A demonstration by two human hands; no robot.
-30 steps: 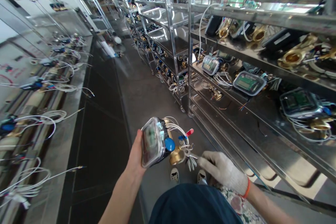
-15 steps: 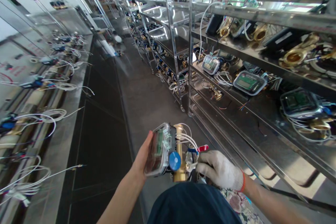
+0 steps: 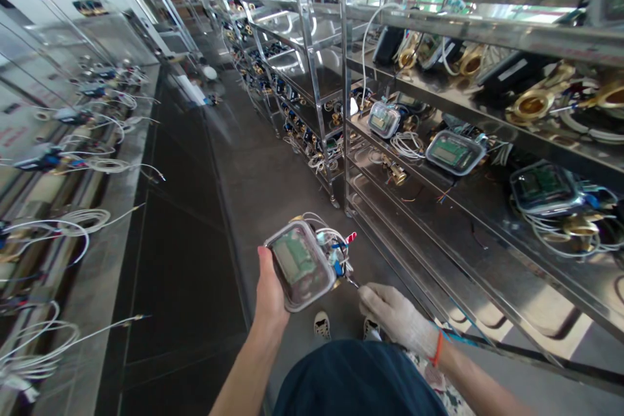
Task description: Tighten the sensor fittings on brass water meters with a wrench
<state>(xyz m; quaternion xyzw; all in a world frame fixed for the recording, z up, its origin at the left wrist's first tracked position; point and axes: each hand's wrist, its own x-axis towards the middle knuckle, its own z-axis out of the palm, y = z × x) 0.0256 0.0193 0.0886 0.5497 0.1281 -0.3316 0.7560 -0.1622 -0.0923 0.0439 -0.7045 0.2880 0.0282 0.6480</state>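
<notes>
One meter unit [image 3: 302,264] is held above the aisle floor, its clear lid facing up; the bare left hand [image 3: 270,289] wraps its near edge; the gloved right hand [image 3: 396,318] pinches one thin tool [image 3: 351,283] touching its wiring; three lidded meters [image 3: 453,151] lie on the middle rack shelf [image 3: 439,221].

You are standing in a meter factory aisle.
To your right run stainless steel racks [image 3: 419,19] loaded with brass-bodied meters [image 3: 453,153] and coiled white cables [image 3: 407,143]; to your left a long steel counter [image 3: 104,234] carries more wired units [image 3: 41,157] in a row.
</notes>
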